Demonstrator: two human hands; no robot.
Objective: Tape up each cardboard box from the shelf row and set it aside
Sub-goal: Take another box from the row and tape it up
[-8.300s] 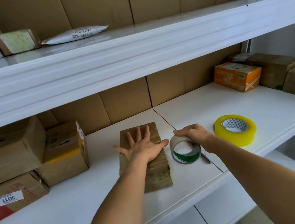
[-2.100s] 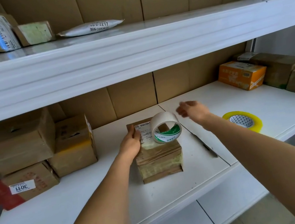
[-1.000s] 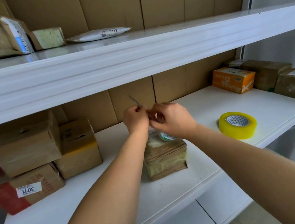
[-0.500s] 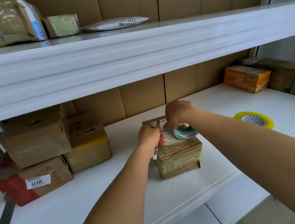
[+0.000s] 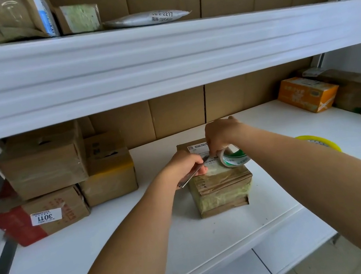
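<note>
A small brown cardboard box [image 5: 221, 187] with a white label sits mid-shelf. A white-and-green tape roll [image 5: 234, 157] stands on its top. My left hand [image 5: 183, 166] grips a thin metal cutter [image 5: 191, 177], whose tip reaches the tape beside the roll. My right hand [image 5: 222, 133] is above the box's far edge and pinches the tape at the roll. The exact spot where blade meets tape is hidden by my fingers.
Several taped boxes are stacked at the left [image 5: 42, 162], one with a red side [image 5: 42, 216]. An orange box [image 5: 306, 94] and brown boxes [image 5: 357, 85] sit at the right. A yellow tape roll [image 5: 318, 141] lies behind my right forearm. The upper shelf [image 5: 161, 54] overhangs.
Both hands came down from above the box onto its top. The cutter in my left hand now points at the tape by the roll.
</note>
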